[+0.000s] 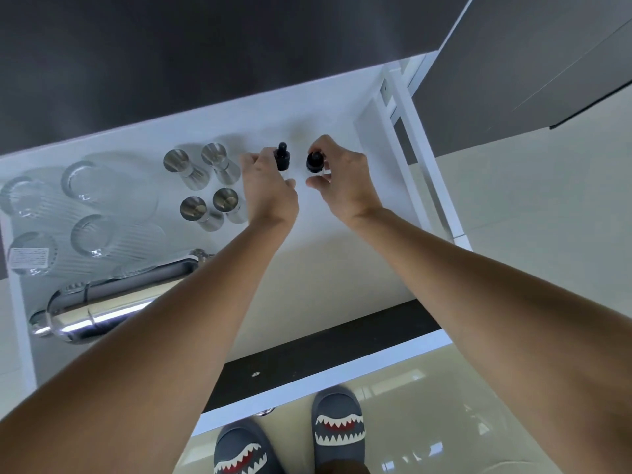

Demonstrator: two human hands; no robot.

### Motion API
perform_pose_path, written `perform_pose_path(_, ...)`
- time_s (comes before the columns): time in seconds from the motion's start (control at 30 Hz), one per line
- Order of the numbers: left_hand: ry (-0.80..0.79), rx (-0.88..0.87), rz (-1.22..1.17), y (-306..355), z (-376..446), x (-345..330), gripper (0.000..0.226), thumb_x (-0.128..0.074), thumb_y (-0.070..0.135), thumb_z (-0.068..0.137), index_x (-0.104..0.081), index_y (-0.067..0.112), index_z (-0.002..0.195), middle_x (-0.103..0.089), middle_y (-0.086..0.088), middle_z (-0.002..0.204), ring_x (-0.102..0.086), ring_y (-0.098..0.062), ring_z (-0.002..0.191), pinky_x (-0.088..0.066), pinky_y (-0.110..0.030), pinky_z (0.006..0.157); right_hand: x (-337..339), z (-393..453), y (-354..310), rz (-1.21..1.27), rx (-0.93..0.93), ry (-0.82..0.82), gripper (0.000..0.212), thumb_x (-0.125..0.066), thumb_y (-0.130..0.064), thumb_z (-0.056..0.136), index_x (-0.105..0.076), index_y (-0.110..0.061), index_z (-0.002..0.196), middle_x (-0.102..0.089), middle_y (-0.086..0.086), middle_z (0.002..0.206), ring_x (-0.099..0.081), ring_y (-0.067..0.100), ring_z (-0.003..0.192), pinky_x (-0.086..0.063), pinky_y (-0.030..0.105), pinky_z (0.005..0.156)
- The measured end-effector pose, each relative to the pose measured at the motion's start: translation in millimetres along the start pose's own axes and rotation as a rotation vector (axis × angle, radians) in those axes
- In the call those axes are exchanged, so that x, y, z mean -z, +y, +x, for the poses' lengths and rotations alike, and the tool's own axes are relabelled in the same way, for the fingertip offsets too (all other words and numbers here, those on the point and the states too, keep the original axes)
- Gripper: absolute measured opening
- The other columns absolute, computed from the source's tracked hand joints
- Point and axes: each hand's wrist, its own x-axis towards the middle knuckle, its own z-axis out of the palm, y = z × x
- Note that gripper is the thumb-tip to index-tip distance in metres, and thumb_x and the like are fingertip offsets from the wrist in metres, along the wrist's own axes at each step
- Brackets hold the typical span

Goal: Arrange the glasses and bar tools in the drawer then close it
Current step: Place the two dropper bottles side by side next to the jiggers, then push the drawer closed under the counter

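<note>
The white drawer [342, 268] stands pulled out below me. My left hand [266, 186] grips a small dropper bottle with a black cap [282, 157], upright near the drawer's back. Just to its right, my right hand [342, 179] grips a second black-capped dropper bottle [314, 162]. Several steel jiggers [205, 186] stand in a cluster to the left of my hands. Several ribbed clear glasses [89, 206] stand at the drawer's left end. A shiny steel cocktail shaker [102, 309] lies on its side near the front left, partly hidden by my left forearm.
The drawer's dark front panel [325, 354] with a white edge is nearest my feet. The right side rail [420, 159] borders a grey cabinet door [530, 63]. A dark countertop [171, 56] overhangs the back. My slippers [338, 425] stand on glossy floor.
</note>
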Motion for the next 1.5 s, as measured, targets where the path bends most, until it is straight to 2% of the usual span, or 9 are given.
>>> perform_pose_path(0.23, 0.024, -0.002, 0.052, -7.6, 7.4, 6.1, 0.033, -0.066, 0.000, 0.082, -0.055, 0.006, 0.111, -0.059, -0.011, 0.115, -0.052, -0.017, 0.094, -0.034, -0.017, 0.076, -13.1, 14.8, -11.9, -0.002, -0.001, -0.040, 0.028, -0.060, 0.011, 0.078, -0.055, -0.010, 0.096, -0.059, 0.000, 0.090, -0.050, 0.008, 0.070, -0.049, 0.014, 0.062)
perform_pose_path(0.37, 0.006, -0.011, 0.028, -2.6, 6.1, 9.2, 0.040, -0.067, 0.000, 0.081, -0.051, 0.011, 0.116, -0.058, -0.008, 0.116, -0.045, -0.012, 0.089, -0.034, -0.017, 0.076, -12.6, 10.5, -14.7, 0.004, -0.046, -0.034, 0.040, -0.060, 0.009, 0.079, -0.050, -0.010, 0.113, -0.058, 0.003, 0.098, -0.059, 0.026, 0.087, -0.055, 0.028, 0.070)
perform_pose_path(0.63, 0.060, -0.082, -0.039, 13.7, -29.8, 44.6, 0.064, -0.067, -0.003, 0.081, -0.041, 0.012, 0.137, -0.049, -0.006, 0.134, -0.049, -0.012, 0.112, -0.022, -0.004, 0.090, 16.9, -36.4, -29.8, -0.100, -0.227, -0.101, 0.056, -0.064, -0.006, 0.087, -0.038, -0.017, 0.136, -0.051, 0.010, 0.130, -0.047, 0.025, 0.121, -0.039, 0.025, 0.082)
perform_pose_path(0.87, 0.091, -0.135, -0.037, -15.0, -134.1, 101.9, 0.050, -0.062, 0.004, 0.085, -0.049, 0.006, 0.133, -0.053, -0.013, 0.131, -0.056, -0.032, 0.116, -0.044, -0.037, 0.100, 49.9, -138.8, -60.8, -0.205, -0.244, -0.029, 0.040, -0.058, -0.017, 0.092, -0.047, -0.012, 0.130, -0.059, 0.011, 0.124, -0.054, 0.033, 0.119, -0.042, 0.040, 0.103)
perform_pose_path(1.0, 0.213, 0.031, -0.007, -40.7, -199.1, 130.5, 0.059, -0.057, 0.018, 0.092, -0.032, 0.007, 0.145, -0.021, -0.012, 0.157, -0.011, -0.028, 0.149, -0.021, -0.057, 0.118, 43.2, -203.7, -75.3, -0.381, -0.378, 0.089, 0.058, -0.051, -0.032, 0.096, -0.032, -0.009, 0.145, -0.022, 0.018, 0.157, -0.005, 0.038, 0.149, -0.002, 0.055, 0.117)
perform_pose_path(1.13, 0.279, 0.539, -0.116, -62.9, -241.5, 148.2, 0.092, -0.058, 0.027, 0.091, 0.009, 0.011, 0.152, 0.022, -0.013, 0.159, 0.020, -0.029, 0.147, 0.004, -0.055, 0.117, 30.9, -242.0, -98.8, -0.012, -0.665, 0.197, 0.090, -0.052, -0.039, 0.094, 0.009, -0.006, 0.151, 0.026, 0.018, 0.157, 0.023, 0.030, 0.146, 0.003, 0.047, 0.120)
perform_pose_path(1.23, 0.247, 0.903, -0.342, -74.6, -252.3, 157.6, 0.104, -0.062, 0.034, 0.089, 0.021, 0.011, 0.148, 0.020, -0.013, 0.160, 0.007, -0.027, 0.150, -0.006, -0.044, 0.121, 24.6, -250.9, -111.6, 0.222, -0.771, 0.157, 0.102, -0.056, -0.037, 0.093, 0.023, -0.004, 0.147, 0.034, 0.015, 0.154, 0.021, 0.022, 0.147, 0.000, 0.034, 0.121)
perform_pose_path(1.37, 0.181, 0.898, -0.564, -87.6, -254.6, 159.9, 0.092, -0.065, 0.023, 0.088, 0.002, 0.013, 0.150, -0.022, -0.001, 0.158, -0.038, -0.017, 0.139, -0.033, -0.028, 0.101, 16.6, -247.7, -125.3, 0.298, -0.917, 0.039, 0.093, -0.050, -0.038, 0.096, 0.019, -0.005, 0.149, -0.001, 0.012, 0.162, -0.009, 0.025, 0.150, -0.012, 0.031, 0.119)
perform_pose_path(1.5, 0.145, 0.892, -0.580, -96.8, -248.9, 160.3, 0.080, -0.067, 0.025, 0.087, -0.015, 0.010, 0.145, -0.029, -0.007, 0.154, -0.043, -0.021, 0.136, -0.037, -0.031, 0.098, 14.2, -239.3, -129.6, 0.284, -0.939, 0.045, 0.091, -0.048, -0.042, 0.096, 0.015, -0.006, 0.150, -0.010, 0.010, 0.162, -0.016, 0.025, 0.148, -0.016, 0.033, 0.118)
